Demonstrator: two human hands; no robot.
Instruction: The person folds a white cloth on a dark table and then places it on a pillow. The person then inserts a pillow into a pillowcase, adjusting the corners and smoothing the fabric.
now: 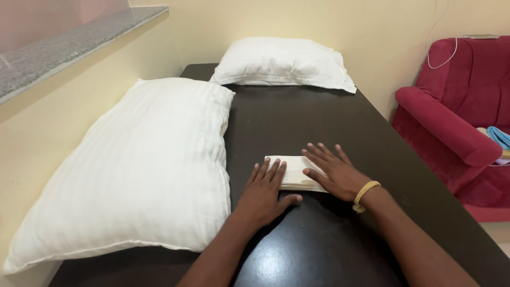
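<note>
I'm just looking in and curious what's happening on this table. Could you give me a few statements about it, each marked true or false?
1. Both hands lie flat on the folded white cloth. True.
2. The right hand wears a yellow band at the wrist. True.
3. The table is white. False: it is dark and glossy.
4. Only one pillow is there. False: a near pillow and a far pillow.
5. The left hand grips a pillow. False: it rests on the cloth.

The table [329, 122] is dark brown and glossy. On it, the near pillow [143, 170] and far pillow [281, 61] are white with faint woven stripes. The folded cloth [295, 171] is cream-white. Right of the table, the armchair [457, 122] is crimson. The wristband [364, 192] is yellow.
</note>
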